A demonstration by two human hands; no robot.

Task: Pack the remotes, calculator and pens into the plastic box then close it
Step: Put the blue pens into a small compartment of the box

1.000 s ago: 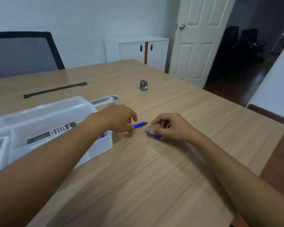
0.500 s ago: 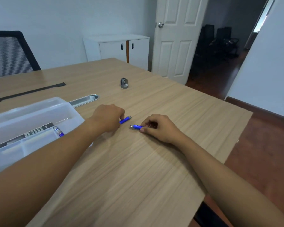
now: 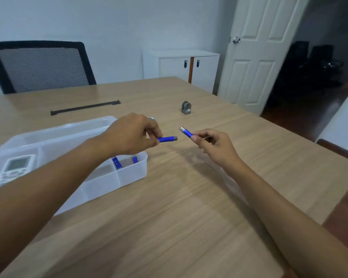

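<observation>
A clear plastic box with dividers sits on the wooden table at the left. A white remote lies in its left compartment, and blue pens lie in its near right compartment. My left hand hovers above the box's right end, shut on a blue pen whose tip points right. My right hand is raised above the table to the right, pinching another blue pen that points up and left. The two pen tips are a short gap apart.
A small grey metal piece stands on the table behind the hands. A black strip lies further back at the left. A mesh office chair stands at the far edge. The table's right edge drops to a dark floor.
Both hands have lifted their blue pens off the table. The head has turned, so the box and chair now show more fully.
</observation>
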